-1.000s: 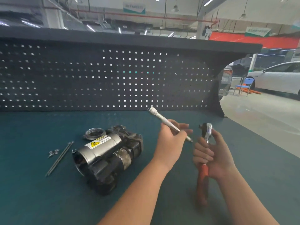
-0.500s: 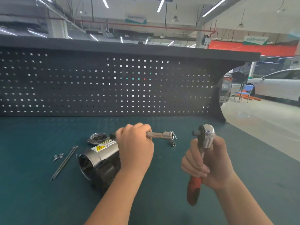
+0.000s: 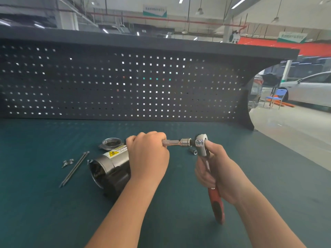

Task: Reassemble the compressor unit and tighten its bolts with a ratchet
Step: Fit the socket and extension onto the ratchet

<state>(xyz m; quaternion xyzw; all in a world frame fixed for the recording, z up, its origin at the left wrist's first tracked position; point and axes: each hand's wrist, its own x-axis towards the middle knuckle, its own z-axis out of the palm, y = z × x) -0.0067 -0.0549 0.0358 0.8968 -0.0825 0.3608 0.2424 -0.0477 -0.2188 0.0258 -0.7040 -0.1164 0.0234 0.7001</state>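
Head view shows the left hand (image 3: 148, 154) grasping the extension bar (image 3: 176, 142) at the ratchet (image 3: 202, 144), which the right hand (image 3: 215, 169) clenches; the compressor unit (image 3: 111, 169) lies below-left; a half-seated bar could drop off.

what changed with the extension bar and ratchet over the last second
The left hand swung the extension bar from pointing up-left to level and brought its socket end against the ratchet head, gripped throughout by the right hand. The compressor and long bolts stayed put.

compressor (image 3: 109, 169) rear behind left hand (image 3: 148, 154)
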